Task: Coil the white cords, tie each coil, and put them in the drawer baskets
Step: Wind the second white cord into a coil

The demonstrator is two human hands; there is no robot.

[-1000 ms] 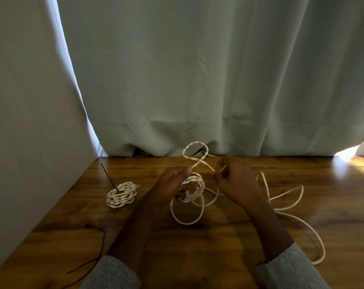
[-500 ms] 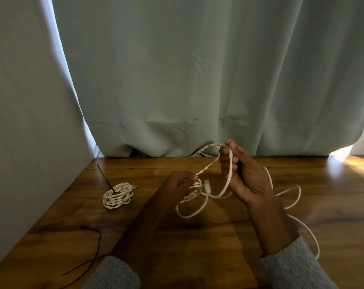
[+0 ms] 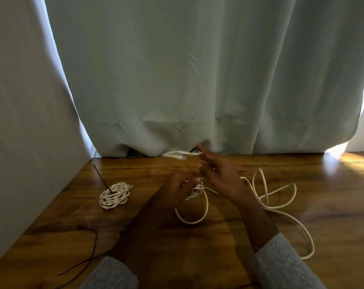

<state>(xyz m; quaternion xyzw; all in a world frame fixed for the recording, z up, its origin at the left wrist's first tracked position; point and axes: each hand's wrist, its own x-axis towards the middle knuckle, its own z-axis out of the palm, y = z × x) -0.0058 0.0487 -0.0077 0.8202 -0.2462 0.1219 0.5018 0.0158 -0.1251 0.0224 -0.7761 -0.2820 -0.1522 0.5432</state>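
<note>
L hand (image 3: 178, 189) pinches cord (image 3: 199, 221) (R hand (image 3: 220, 176) open).

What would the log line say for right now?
left hand: grips part-wound cord | right hand: blurred, open | tied coil: on table

No text, label, brand, number or sign is showing legibly anywhere in the head view.
</note>
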